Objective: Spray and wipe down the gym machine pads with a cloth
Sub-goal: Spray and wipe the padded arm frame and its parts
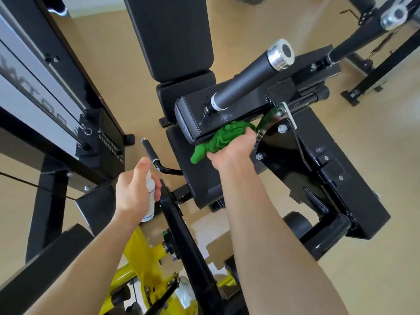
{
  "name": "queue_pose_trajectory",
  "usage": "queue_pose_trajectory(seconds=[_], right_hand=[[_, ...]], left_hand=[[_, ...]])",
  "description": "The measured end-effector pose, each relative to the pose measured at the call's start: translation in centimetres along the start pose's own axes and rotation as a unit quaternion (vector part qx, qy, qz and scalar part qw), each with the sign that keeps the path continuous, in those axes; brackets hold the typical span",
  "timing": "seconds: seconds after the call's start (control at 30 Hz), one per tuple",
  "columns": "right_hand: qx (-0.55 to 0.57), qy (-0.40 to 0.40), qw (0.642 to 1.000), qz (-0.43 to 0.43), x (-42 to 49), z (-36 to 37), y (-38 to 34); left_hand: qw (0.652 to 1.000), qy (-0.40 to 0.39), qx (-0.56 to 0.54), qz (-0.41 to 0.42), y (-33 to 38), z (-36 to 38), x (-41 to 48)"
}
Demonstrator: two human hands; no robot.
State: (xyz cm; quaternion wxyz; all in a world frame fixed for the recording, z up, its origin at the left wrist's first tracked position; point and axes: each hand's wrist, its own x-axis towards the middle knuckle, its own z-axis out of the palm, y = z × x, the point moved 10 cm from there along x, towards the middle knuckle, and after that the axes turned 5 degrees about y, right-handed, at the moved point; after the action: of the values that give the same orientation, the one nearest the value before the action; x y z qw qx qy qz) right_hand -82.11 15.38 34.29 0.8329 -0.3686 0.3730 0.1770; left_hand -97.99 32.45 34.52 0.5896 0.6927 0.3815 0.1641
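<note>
My right hand (231, 148) grips a crumpled green cloth (218, 138) and presses it against the lower edge of the machine's black arm block (193, 114), just above the black seat pad (195, 173). My left hand (134, 189) holds a white spray bottle (150, 189) upright, left of the seat and away from the pads. The tall black back pad (172, 35) rises behind the seat. A black grip bar with a silver end cap (250, 80) sticks out of the arm block.
A weight stack with cables (45, 87) stands at the left. A short black side handle (151, 155) juts up beside the seat. Yellow frame parts (141, 264) lie below my arms. Another machine's frame (375, 42) occupies the far right on a tan floor.
</note>
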Motion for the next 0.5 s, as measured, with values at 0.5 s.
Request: queue_pose_trajectory(seconds=[0.5], right_hand=[[-0.245, 0.011, 0.920, -0.305, -2.5, -0.1, -1.7]], left_hand=[[0.999, -0.020, 0.040, 0.002, 0.1, 0.8, 1.1]])
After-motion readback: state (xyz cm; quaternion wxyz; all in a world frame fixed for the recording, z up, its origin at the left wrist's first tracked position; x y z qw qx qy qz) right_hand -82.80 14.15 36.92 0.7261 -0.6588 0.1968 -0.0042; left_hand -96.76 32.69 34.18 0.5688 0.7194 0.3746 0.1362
